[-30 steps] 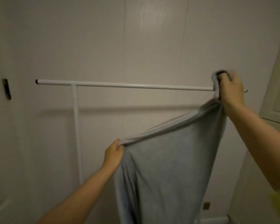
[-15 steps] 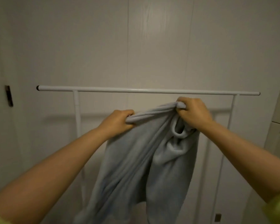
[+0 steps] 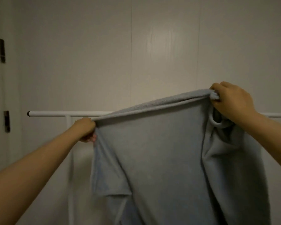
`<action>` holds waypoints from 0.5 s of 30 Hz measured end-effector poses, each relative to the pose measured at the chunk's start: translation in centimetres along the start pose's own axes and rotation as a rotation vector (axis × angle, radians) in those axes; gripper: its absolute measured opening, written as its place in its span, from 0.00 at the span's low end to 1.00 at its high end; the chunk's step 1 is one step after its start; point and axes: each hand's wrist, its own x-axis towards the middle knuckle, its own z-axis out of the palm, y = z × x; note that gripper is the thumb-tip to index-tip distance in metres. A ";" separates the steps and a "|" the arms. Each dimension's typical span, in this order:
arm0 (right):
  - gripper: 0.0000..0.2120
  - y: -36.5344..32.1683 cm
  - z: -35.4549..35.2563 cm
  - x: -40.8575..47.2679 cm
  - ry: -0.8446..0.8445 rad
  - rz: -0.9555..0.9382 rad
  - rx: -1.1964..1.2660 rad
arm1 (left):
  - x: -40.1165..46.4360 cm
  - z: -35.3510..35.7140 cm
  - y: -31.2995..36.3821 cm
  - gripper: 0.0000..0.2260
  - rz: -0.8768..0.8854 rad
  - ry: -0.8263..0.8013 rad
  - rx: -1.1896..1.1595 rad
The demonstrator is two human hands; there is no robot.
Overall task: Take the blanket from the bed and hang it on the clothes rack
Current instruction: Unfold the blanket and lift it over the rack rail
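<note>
While the blanket is spread between both hands, it hangs in front of the clothes rack, top edge stretched taut and slanting up to the right; the bulk drapes down out of frame. Not on the rail yet, as far as I can judge. Right end of the edge sits above rail height, left end about level with it.

Left hand: fingers closed tight on the lower-left corner of the edge, just beside the rack's left upright. Right hand: fingers clenched on a bunched fold at the top right, with a loop of fabric sagging under the wrist.

Step in hand: getting the edge over the rail. To do it well, I'd raise the left end to match the right, carry the edge past the bar, then lower so roughly equal weight falls either side. Shake out that right-hand bunch first or it will likely pull the blanket off sideways.

Count: one blanket, one rack, one upright visible, two hands. Two dark hinge-like fittings on the left wall.
</note>
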 end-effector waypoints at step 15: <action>0.10 9.7 10.3 8.3 0.008 0.000 -0.215 | 11.5 -4.1 12.8 0.27 0.533 0.823 0.340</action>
